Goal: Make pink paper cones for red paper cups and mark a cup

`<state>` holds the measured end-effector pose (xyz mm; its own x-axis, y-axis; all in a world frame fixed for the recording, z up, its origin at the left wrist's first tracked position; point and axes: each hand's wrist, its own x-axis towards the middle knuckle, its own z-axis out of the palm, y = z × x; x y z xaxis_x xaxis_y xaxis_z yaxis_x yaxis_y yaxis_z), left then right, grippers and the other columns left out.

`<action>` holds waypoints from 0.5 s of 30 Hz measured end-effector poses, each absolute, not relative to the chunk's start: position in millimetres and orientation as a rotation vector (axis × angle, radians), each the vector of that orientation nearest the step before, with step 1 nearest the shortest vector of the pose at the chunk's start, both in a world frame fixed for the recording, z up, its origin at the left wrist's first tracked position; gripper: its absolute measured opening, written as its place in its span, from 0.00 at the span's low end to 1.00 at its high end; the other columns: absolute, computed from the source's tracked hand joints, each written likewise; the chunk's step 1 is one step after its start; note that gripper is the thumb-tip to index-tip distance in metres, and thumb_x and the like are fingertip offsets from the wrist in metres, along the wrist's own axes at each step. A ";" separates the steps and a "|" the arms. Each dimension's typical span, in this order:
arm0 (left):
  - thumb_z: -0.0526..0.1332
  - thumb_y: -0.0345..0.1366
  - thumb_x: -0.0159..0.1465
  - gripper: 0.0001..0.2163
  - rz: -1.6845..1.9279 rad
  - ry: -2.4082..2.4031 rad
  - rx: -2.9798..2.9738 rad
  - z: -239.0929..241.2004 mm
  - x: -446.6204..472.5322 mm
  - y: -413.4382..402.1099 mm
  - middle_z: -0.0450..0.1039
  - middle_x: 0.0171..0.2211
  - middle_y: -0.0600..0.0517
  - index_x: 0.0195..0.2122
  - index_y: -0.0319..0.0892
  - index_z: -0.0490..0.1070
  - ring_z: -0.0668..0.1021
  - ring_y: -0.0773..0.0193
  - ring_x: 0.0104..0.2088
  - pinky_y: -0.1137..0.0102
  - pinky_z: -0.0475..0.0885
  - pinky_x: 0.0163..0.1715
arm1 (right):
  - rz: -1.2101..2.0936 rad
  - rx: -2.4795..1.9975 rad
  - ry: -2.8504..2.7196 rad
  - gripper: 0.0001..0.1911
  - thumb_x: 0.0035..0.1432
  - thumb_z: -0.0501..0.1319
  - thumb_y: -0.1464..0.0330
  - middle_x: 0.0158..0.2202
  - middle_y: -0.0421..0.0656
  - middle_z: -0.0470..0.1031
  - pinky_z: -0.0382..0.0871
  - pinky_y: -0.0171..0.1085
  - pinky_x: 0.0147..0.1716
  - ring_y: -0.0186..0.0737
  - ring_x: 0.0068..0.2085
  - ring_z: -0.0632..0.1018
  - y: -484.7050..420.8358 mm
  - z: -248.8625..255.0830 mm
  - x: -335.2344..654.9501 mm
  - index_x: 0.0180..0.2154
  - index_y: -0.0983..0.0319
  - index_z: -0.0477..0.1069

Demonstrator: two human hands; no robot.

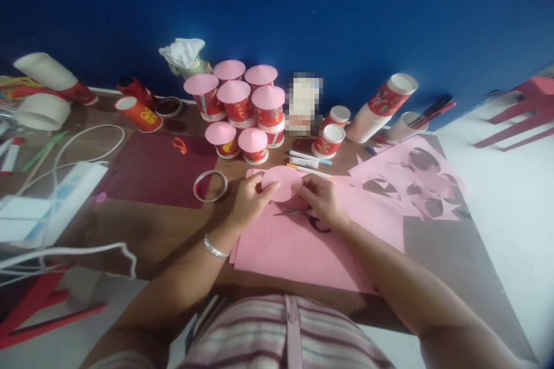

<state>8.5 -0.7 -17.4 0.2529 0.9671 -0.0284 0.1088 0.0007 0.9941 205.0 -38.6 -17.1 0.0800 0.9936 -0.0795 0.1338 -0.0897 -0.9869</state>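
Note:
My left hand [250, 200] and my right hand [322, 200] both pinch a pink paper circle [282, 182], one on each side, just above a stack of pink paper sheets [298, 248]. Scissors [309, 217] lie on the sheets under my right hand. Behind the circle stand several red paper cups with pink cone lids [237, 102]. A silver bracelet [215, 248] is on my left wrist.
Markers [309, 160] lie beyond the circle. A tape ring [210, 186] sits left, on a dark red mat [156, 170]. Cut pink scraps [411, 181] lie right. Open red cups [331, 139], a cup stack [381, 106], a power strip [64, 198] and cables surround the area.

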 end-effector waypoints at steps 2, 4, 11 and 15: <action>0.70 0.45 0.61 0.13 0.956 1.100 1.378 -19.8 8.8 -0.2 0.72 0.29 0.53 0.30 0.41 0.74 0.74 0.62 0.32 0.71 0.71 0.29 | 1.149 -1.403 -1.217 0.22 0.57 0.68 0.48 0.24 0.38 0.71 0.62 0.34 0.24 0.34 0.26 0.68 -39.1 -18.9 204.7 0.30 0.60 0.71; 0.71 0.45 0.61 0.13 0.986 1.107 1.377 -20.7 9.0 0.5 0.72 0.29 0.53 0.29 0.40 0.74 0.74 0.64 0.32 0.71 0.71 0.30 | 1.161 -1.396 -1.201 0.22 0.58 0.67 0.48 0.24 0.38 0.71 0.63 0.34 0.24 0.34 0.25 0.69 -39.7 -19.9 204.0 0.31 0.60 0.71; 0.74 0.46 0.55 0.16 1.099 1.150 1.217 -17.7 9.1 3.2 0.70 0.24 0.55 0.32 0.39 0.75 0.70 0.69 0.24 0.75 0.65 0.20 | 1.172 -1.375 -1.203 0.20 0.59 0.65 0.49 0.25 0.37 0.72 0.66 0.35 0.26 0.35 0.25 0.71 -38.6 -23.2 202.2 0.36 0.60 0.73; 0.74 0.46 0.54 0.16 1.096 1.123 1.200 -18.4 8.1 3.2 0.73 0.26 0.54 0.33 0.38 0.77 0.71 0.69 0.24 0.75 0.67 0.20 | 1.205 -1.361 -1.202 0.19 0.58 0.67 0.51 0.25 0.37 0.73 0.66 0.35 0.26 0.34 0.25 0.71 -37.1 -23.6 201.2 0.37 0.60 0.74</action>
